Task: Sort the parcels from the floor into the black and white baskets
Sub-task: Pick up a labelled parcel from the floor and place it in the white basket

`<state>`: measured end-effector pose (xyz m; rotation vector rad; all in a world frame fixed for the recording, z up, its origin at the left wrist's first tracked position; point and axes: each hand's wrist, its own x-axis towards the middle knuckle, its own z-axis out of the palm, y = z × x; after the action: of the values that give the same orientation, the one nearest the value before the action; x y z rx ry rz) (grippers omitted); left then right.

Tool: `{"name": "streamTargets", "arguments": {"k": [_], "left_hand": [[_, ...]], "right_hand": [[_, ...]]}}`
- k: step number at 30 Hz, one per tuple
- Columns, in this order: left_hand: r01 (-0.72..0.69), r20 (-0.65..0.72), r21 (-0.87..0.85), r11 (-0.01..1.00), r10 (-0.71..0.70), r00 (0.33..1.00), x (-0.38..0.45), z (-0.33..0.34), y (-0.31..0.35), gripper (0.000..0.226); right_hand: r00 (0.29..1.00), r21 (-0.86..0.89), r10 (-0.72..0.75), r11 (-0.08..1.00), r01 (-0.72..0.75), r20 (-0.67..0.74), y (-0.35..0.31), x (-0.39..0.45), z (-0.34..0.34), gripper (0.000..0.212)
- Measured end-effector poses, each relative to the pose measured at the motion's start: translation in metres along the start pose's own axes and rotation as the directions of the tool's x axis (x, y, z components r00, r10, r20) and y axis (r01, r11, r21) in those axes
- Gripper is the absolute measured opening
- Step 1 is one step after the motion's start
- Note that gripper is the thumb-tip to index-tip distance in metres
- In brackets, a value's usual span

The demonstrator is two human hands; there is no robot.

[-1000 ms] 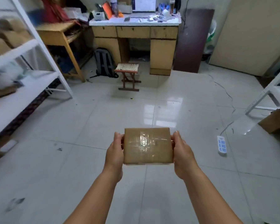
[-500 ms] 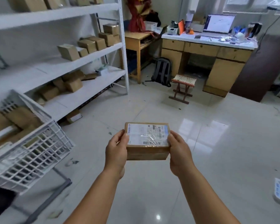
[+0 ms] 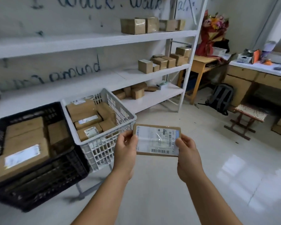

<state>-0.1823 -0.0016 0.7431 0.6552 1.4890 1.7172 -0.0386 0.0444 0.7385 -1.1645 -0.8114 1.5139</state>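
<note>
Currently both hands grip the parcel [image 3: 157, 140] by its short ends, left hand [image 3: 125, 151], right hand [image 3: 187, 156], label up, long axis across. White basket [image 3: 120, 109] sits just left, nearer the left hand; black basket [image 3: 31, 190] lies further left.

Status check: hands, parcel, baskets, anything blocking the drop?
Left hand and right hand grip the parcel by its ends, label up. White basket and black basket both hold parcels already. Nothing between parcel and white basket.
</note>
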Motion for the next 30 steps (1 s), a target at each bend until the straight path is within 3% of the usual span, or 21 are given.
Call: {"name": "streamTargets", "arguments": {"k": [10, 18, 24, 30], "left_hand": [[-0.039, -0.141, 0.052, 0.998, 0.046, 0.989, 0.036, -0.084, 0.03, 0.03], [-0.047, -0.256, 0.084, 0.995, 0.067, 0.964, 0.118, -0.109, 0.032, 0.032], [0.004, -0.349, 0.194, 0.981, 0.065, 0.935, 0.211, -0.104, 0.036, 0.04], [0.075, -0.462, 0.261, 0.962, 0.056, 0.885, 0.277, -0.111, 0.027, 0.02]], "right_hand": [[0.962, -0.058, 0.044, 0.998, -0.029, 0.271, 0.02, 0.017, 0.107, 0.021], [0.889, -0.103, 0.143, 0.989, -0.109, 0.436, 0.039, 0.093, 0.175, 0.034], [0.873, -0.209, 0.164, 0.975, -0.074, 0.459, 0.041, 0.176, 0.229, 0.031], [0.859, -0.379, 0.219, 0.925, -0.031, 0.464, 0.049, 0.232, 0.278, 0.022]]}}
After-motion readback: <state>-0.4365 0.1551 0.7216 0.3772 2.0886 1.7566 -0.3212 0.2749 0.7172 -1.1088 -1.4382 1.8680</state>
